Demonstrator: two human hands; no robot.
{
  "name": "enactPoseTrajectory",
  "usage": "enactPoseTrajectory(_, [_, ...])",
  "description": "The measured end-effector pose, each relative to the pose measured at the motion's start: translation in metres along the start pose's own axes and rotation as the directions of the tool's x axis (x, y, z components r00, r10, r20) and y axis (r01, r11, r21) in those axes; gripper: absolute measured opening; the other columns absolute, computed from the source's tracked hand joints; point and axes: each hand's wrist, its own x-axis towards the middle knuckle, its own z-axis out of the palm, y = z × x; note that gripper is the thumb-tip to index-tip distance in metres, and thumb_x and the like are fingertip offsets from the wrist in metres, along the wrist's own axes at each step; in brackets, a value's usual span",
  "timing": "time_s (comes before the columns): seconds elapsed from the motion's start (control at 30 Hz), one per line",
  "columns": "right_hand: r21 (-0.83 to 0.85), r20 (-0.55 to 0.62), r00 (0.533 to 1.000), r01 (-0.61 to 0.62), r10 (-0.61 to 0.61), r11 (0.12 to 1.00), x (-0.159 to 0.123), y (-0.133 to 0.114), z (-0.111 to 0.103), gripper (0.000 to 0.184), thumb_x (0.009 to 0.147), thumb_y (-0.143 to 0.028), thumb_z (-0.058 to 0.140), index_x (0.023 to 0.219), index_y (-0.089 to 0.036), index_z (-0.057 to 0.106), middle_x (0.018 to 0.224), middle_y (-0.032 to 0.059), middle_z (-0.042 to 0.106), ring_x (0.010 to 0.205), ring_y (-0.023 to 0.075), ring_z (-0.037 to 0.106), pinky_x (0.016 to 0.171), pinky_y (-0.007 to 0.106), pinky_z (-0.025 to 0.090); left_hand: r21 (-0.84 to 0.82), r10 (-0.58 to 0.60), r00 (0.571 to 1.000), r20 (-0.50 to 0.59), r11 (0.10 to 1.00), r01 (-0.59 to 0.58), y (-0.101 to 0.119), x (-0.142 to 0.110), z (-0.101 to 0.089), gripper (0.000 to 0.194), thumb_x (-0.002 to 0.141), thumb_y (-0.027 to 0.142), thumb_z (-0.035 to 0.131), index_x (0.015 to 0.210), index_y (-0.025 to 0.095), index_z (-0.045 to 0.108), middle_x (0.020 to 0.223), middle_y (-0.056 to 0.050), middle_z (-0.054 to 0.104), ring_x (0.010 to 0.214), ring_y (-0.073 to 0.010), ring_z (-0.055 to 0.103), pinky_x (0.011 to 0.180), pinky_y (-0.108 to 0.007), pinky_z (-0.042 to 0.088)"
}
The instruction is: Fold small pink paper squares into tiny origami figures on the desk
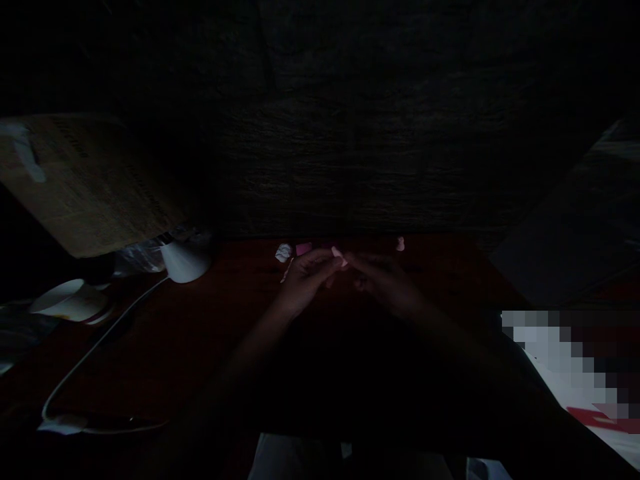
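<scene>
In the dim head view, my left hand (pixel 301 279) pinches a small pale pink lump, like modelling clay (pixel 339 256), between thumb and fingers. My right hand (pixel 387 280) meets it from the other side, its fingertips pressed against the lump and its other fingers curled. Just behind my left hand lie a white crumpled lump (pixel 283 252) and a flat bright pink piece (pixel 303 249). A thin pale strip beside that hand is partly hidden. Farther right, a second pale pink lump (pixel 401 244) rests on the dark reddish table (pixel 210 333).
A white cone-shaped object (pixel 185 261) with a white cable (pixel 113 333) stands at the left. Near it are a pale cup lying tilted (pixel 70 300), clear plastic and a cardboard box (pixel 90 187). A dark textured wall (pixel 320 153) rises behind the table.
</scene>
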Motion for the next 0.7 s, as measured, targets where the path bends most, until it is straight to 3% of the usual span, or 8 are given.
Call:
enactPoseTrajectory(0.13, [0.033, 0.033, 0.999, -0.007, 0.006, 0.999, 0.000, 0.001, 0.001, 0.041, 0.065, -0.059, 0.089, 0.077, -0.021, 0.079, 0.076, 0.0013, 0.070, 0.062, 0.0109, 0.054, 0.055, 0.024, 0.040, 0.037, 0.014, 1.000, -0.017, 0.999, -0.013, 0.003, -0.001, 0.002, 0.032, 0.080, 0.051, 0.083, 0.082, 0.020, 0.075, 0.071, 0.000, 0.069, 0.054, -0.0089, 0.047, 0.053, -0.025, 0.037])
enactPoseTrajectory(0.47, [0.131, 0.046, 0.994, -0.100, 0.095, 0.986, 0.001, 0.000, 0.001, 0.042, 0.062, -0.059, 0.092, 0.076, -0.022, 0.080, 0.081, 0.0032, 0.075, 0.061, 0.0103, 0.055, 0.057, 0.024, 0.044, 0.026, -0.014, 1.000, -0.010, 1.000, 0.014, -0.008, 0.000, -0.003, 0.040, 0.084, 0.059, 0.077, 0.084, 0.019, 0.076, 0.059, 0.003, 0.056, 0.053, -0.0094, 0.046, 0.052, -0.025, 0.034])
enactPoseTrajectory(0.7, [-0.062, -0.045, 0.999, -0.029, 0.026, 0.998, 0.002, 0.003, -0.004, 0.043, 0.067, -0.061, 0.087, 0.081, -0.021, 0.080, 0.086, 0.0062, 0.077, 0.064, 0.0127, 0.059, 0.058, 0.026, 0.046, 0.048, 0.016, 0.992, -0.122, 0.999, -0.010, -0.006, 0.002, -0.001, 0.036, 0.080, 0.054, 0.082, 0.092, 0.021, 0.079, 0.067, 0.002, 0.064, 0.052, -0.0093, 0.047, 0.050, -0.025, 0.035])
